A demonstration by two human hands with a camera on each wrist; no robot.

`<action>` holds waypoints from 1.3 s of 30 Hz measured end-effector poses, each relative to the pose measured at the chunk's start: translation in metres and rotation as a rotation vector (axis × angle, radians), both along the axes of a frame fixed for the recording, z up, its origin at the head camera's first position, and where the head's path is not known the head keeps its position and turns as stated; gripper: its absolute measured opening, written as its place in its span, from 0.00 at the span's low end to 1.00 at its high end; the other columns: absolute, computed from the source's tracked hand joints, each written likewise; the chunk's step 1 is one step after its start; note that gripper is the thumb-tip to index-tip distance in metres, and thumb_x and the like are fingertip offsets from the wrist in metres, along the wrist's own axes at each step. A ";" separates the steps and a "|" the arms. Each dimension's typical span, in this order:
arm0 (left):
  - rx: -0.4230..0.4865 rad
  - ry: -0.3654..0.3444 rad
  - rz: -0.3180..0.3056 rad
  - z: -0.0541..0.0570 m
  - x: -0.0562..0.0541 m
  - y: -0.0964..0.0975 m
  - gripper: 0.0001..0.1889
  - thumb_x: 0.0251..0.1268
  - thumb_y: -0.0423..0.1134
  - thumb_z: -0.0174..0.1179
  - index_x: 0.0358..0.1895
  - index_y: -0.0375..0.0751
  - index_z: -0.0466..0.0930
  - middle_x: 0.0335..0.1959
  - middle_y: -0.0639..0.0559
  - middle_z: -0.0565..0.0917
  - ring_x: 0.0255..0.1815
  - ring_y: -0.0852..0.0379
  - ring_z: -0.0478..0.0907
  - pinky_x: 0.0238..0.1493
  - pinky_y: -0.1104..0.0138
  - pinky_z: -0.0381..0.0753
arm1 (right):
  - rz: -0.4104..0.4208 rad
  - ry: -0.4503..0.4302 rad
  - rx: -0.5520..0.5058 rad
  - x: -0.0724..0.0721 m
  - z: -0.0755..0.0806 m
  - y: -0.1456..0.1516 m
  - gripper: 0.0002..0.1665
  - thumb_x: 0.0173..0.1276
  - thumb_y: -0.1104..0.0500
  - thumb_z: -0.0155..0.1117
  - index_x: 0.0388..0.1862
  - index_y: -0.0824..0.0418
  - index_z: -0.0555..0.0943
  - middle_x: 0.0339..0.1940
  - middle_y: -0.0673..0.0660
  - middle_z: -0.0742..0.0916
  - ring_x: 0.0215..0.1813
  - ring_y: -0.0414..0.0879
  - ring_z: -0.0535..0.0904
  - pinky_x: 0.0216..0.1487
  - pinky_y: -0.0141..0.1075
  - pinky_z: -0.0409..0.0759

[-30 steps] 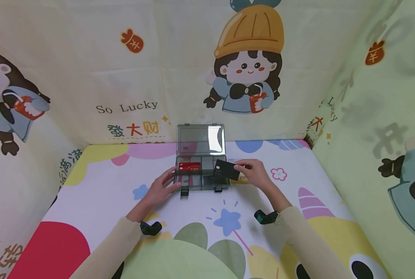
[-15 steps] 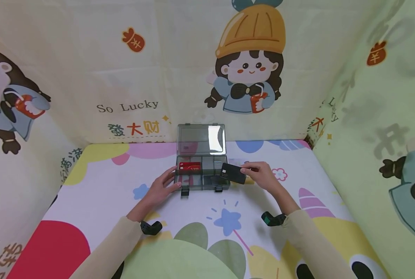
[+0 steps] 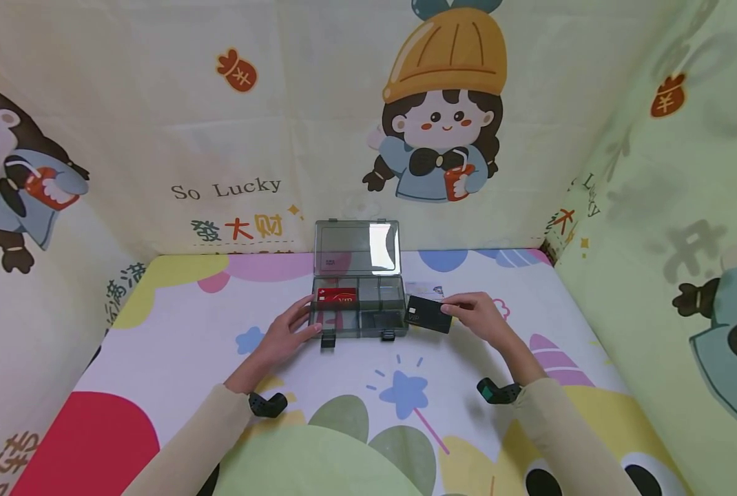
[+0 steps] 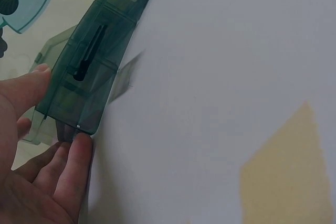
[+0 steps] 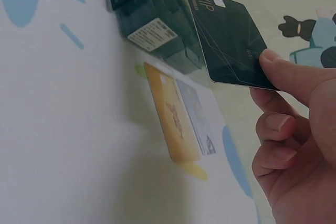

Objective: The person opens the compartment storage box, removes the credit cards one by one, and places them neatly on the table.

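A clear grey plastic compartment box (image 3: 358, 333) stands with its lid (image 3: 346, 248) raised. My left hand (image 3: 284, 333) holds the box at its left front corner; in the left wrist view, thumb and fingers (image 4: 76, 163) touch it from two sides. My right hand (image 3: 476, 317) pinches a black VIP card (image 3: 429, 315) by one edge, just right of the box. A red VIP card (image 3: 337, 295) lies in the back left compartment. The right wrist view shows the black card tilted above the table, between thumb and finger.
Beside the box on its right lie a gold card (image 5: 170, 119) and a pale blue-white card (image 5: 197, 115); in the head view the black card covers most of the gold one. A printed cloth (image 3: 207, 358) covers the table, with printed fabric walls (image 3: 319, 124) around it.
My right hand has carried the black card rightward and slightly nearer, from over the box's right compartments to beside the box. My left hand and the box have stayed in place.
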State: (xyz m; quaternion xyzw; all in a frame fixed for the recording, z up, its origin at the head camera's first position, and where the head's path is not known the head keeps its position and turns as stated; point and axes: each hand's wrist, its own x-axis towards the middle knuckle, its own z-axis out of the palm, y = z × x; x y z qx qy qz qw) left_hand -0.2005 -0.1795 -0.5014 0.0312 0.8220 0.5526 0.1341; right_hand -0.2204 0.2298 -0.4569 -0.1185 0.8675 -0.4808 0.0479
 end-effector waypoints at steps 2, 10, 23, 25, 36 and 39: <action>0.006 -0.004 -0.001 0.000 0.000 0.000 0.38 0.66 0.48 0.62 0.76 0.63 0.53 0.77 0.44 0.58 0.77 0.45 0.56 0.69 0.53 0.69 | 0.001 -0.016 0.004 0.001 -0.001 0.003 0.15 0.66 0.57 0.67 0.46 0.65 0.86 0.37 0.62 0.87 0.31 0.41 0.73 0.29 0.30 0.73; 0.012 0.002 -0.006 -0.001 -0.001 0.000 0.37 0.66 0.47 0.61 0.75 0.63 0.53 0.77 0.44 0.58 0.77 0.46 0.57 0.69 0.53 0.70 | -0.021 -0.088 0.078 0.002 -0.006 0.012 0.16 0.65 0.53 0.67 0.47 0.61 0.87 0.40 0.58 0.87 0.35 0.46 0.74 0.31 0.31 0.74; 0.003 0.011 -0.006 0.001 0.000 0.000 0.37 0.67 0.47 0.61 0.76 0.63 0.53 0.77 0.44 0.58 0.77 0.45 0.57 0.70 0.53 0.69 | 0.043 -0.162 0.125 0.002 -0.028 0.019 0.13 0.62 0.54 0.71 0.42 0.60 0.88 0.42 0.58 0.89 0.37 0.44 0.77 0.37 0.31 0.77; 0.005 0.010 -0.005 0.000 0.000 0.000 0.37 0.67 0.47 0.61 0.75 0.63 0.53 0.77 0.44 0.58 0.77 0.45 0.57 0.70 0.53 0.68 | 0.046 -0.171 0.129 0.003 -0.029 0.018 0.12 0.61 0.54 0.71 0.41 0.59 0.88 0.41 0.57 0.89 0.38 0.44 0.77 0.37 0.31 0.77; 0.021 0.029 -0.019 -0.002 0.000 0.000 0.38 0.66 0.47 0.62 0.76 0.60 0.53 0.77 0.42 0.58 0.77 0.44 0.57 0.69 0.52 0.69 | -0.040 -0.198 0.297 0.004 -0.030 0.004 0.08 0.59 0.54 0.73 0.33 0.58 0.88 0.30 0.53 0.85 0.35 0.46 0.74 0.35 0.32 0.73; 0.023 0.026 -0.023 0.008 0.004 0.002 0.37 0.67 0.44 0.61 0.76 0.57 0.53 0.77 0.41 0.58 0.77 0.42 0.56 0.69 0.52 0.69 | -0.055 -0.181 0.329 0.004 -0.028 0.000 0.08 0.59 0.55 0.73 0.32 0.59 0.86 0.29 0.53 0.84 0.35 0.46 0.74 0.35 0.33 0.73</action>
